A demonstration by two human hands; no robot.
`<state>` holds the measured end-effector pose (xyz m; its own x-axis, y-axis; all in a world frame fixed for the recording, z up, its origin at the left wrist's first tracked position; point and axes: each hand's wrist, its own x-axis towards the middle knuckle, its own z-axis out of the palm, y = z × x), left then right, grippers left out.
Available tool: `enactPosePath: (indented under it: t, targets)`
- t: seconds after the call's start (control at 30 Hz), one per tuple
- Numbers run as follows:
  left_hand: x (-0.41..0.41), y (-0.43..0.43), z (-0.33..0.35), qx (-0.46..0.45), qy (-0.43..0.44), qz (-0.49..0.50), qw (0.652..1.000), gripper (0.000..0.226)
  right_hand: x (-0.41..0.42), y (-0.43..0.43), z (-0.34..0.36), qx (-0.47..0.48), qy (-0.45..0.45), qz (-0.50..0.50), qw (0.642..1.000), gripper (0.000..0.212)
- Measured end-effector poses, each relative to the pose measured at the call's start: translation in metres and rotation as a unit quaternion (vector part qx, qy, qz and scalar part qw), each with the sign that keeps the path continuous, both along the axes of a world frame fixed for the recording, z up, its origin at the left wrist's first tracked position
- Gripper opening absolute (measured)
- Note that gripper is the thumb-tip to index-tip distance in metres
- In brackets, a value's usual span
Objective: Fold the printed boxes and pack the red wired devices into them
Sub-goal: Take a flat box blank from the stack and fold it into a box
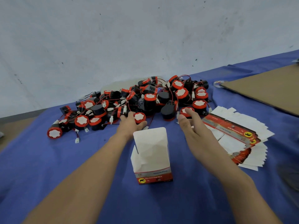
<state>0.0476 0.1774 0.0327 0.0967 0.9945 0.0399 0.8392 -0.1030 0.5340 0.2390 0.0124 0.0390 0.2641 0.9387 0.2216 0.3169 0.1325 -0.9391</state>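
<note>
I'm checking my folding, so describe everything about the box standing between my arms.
The box stands upright on the blue cloth, thin cardboard, white inside. Its top is open, with a tall rear flap and a left side flap raised. The front's base is printed red with a yellow animal badge. Nothing holds it.

My feed is evenly lit but dim, cool and flat. Shadows are faint: a soft one beside the folded box (152, 159) on the blue worktop (48, 167), and darker gaps inside the pile of red wired devices (137, 102). Their white caps read brightest. Everything is slightly soft, the box print smeared. The wide lens bows the worktop's far edge, and a dark shape (289, 173) at its right edge is pure blur.
</note>
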Motion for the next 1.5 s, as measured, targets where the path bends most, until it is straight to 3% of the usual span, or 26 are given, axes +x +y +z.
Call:
enactPosePath:
  t: [0.23, 0.37, 0.5, 0.63, 0.77, 0.9, 1.0, 1.13, 1.27, 1.37, 1.5]
  targets:
    - [0.000, -0.036, 0.037, 0.115, -0.202, 0.020, 0.972, 0.059, 0.006, -0.004, 0.001, 0.035, 0.025, -0.002, 0.999, 0.075]
    - [-0.016, -0.096, 0.069, 0.200, -0.284, -0.006, 0.938, 0.046, 0.001, -0.012, 0.010, 0.065, 0.040, 0.010, 0.997, 0.070]
    - [-0.019, -0.157, 0.073, 0.239, -0.322, -0.044, 0.915, 0.049, -0.017, -0.024, 0.023, 0.121, 0.095, 0.040, 0.987, 0.062]
    - [-0.017, -0.197, 0.062, 0.221, -0.256, -0.128, 0.932, 0.056, -0.041, -0.038, 0.029, 0.135, 0.161, 0.098, 0.973, 0.043]
    - [-0.018, -0.220, 0.045, 0.197, -0.226, -0.175, 0.938, 0.063, -0.058, -0.045, 0.023, 0.078, 0.230, 0.151, 0.958, 0.038]
    - [-0.024, -0.229, 0.042, 0.158, -0.282, -0.196, 0.926, 0.040, -0.059, -0.045, 0.017, 0.051, 0.265, 0.133, 0.954, 0.039]
    - [-0.026, -0.227, 0.042, 0.197, -0.260, -0.184, 0.927, 0.021, -0.061, -0.045, 0.013, 0.062, 0.245, 0.124, 0.960, 0.045]
    - [-0.026, -0.227, 0.041, 0.207, -0.237, -0.152, 0.937, 0.020, -0.067, -0.044, 0.010, 0.088, 0.218, 0.113, 0.965, 0.048]
    - [-0.024, -0.228, 0.043, 0.231, -0.196, -0.138, 0.943, 0.013, -0.070, -0.046, 0.012, 0.123, 0.206, 0.093, 0.966, 0.038]
    - [-0.022, -0.226, 0.041, 0.224, -0.195, -0.120, 0.947, 0.027, -0.071, -0.051, 0.013, 0.134, 0.193, 0.088, 0.968, 0.025]
    - [-0.018, -0.224, 0.040, 0.237, -0.150, -0.113, 0.953, 0.042, -0.070, -0.058, 0.013, 0.146, 0.183, 0.085, 0.968, 0.025]
